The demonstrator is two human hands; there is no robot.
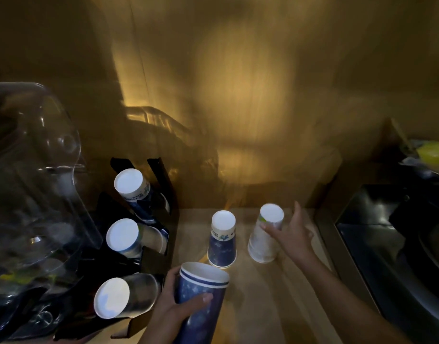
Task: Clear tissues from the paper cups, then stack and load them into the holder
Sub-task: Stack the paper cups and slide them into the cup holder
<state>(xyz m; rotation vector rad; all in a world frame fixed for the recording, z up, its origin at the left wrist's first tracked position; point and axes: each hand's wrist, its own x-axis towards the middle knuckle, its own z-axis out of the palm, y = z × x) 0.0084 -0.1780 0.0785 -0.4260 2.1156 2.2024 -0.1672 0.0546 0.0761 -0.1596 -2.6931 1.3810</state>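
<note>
**Cups: stack in one grip, white one under the other**

My left hand point(178, 304) is wrapping a tight grip round the blue cup stack point(201, 301), mouth up, near edge of bench point(275, 306). My right hand point(291, 234) is touching the upside-down white cup stack point(264, 234) w/ fingers spread, grip not closed. Another blue cup point(222, 240) is sitting upside down between. Holder point(154, 259) at left is carrying three cup rows.

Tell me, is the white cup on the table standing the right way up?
No, the white cup stands upside down, its flat bottom on top, touched by the right hand.

a dim drinks counter: black cup holder point(149, 256) and clear lidded container point(34, 170)
</note>
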